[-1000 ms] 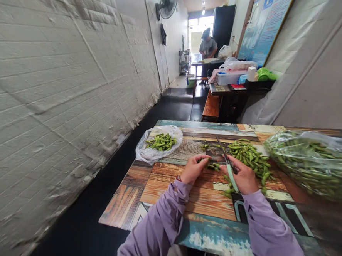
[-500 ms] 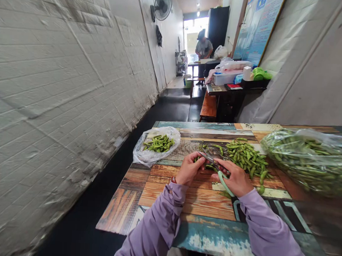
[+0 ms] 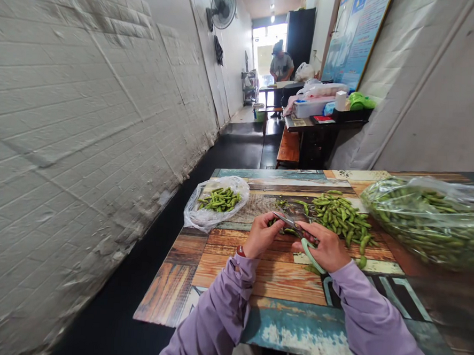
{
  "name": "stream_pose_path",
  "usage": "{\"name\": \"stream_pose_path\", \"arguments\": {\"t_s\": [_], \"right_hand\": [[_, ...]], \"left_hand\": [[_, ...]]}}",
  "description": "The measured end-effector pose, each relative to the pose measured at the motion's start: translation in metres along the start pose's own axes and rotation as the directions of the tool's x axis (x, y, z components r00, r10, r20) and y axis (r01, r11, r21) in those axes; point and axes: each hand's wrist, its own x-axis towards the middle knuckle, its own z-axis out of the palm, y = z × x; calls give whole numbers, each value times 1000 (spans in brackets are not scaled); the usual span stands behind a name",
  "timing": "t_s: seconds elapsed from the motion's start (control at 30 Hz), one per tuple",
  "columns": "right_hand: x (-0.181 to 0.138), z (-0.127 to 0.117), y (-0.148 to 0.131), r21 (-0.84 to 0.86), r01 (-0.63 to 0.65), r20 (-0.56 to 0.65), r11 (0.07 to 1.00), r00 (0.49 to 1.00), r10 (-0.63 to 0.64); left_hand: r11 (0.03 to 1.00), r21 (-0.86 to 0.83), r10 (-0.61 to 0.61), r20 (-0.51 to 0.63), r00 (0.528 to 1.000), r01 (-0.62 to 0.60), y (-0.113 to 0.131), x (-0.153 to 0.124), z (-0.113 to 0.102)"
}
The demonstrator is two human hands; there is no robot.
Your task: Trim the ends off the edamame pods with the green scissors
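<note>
My right hand (image 3: pixel 327 247) grips scissors (image 3: pixel 302 239) with pale green handles, blades pointing left toward my left hand (image 3: pixel 262 235). My left hand pinches a green bean pod (image 3: pixel 273 220) at the blade tips. A loose pile of green pods (image 3: pixel 339 215) lies on the painted wooden table (image 3: pixel 279 279) just beyond my right hand. Both sleeves are lilac.
A small clear bag with pods (image 3: pixel 215 200) sits at the table's far left. A big clear bag full of pods (image 3: pixel 427 221) fills the right side. A white brick wall runs along the left. Farther off stand a bench (image 3: pixel 289 146), a cluttered table and a person (image 3: pixel 280 67).
The scissors swung from pointing away from me to pointing left at the pod in my left hand. The view shifted slightly; between the last two frames almost nothing moved.
</note>
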Motion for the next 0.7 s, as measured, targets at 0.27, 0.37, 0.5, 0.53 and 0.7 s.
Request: {"name": "stream_pose_path", "arguments": {"t_s": [0.27,0.37,0.5,0.53,0.7], "right_hand": [[0,5,2,21,-43,-29,999,999,44],[1,4,2,47,-151,-122,987,980,156],[2,2,1,74,-202,-181,977,960,212],[2,1,0,76,-184,-171,980,966,195],[2,4,-1,46,-127,-94,991,987,131]], "left_hand": [[999,-15,-31,-65,997,30,-2,-1,1],[993,-98,-84,-124,989,72,-2,-1,1],[929,-342,-197,-128,972,143,-1,1,-1],[904,-398,-220,-126,967,154,-1,1,-1],[828,-539,-255,-112,961,156,-1,3,-4]]}}
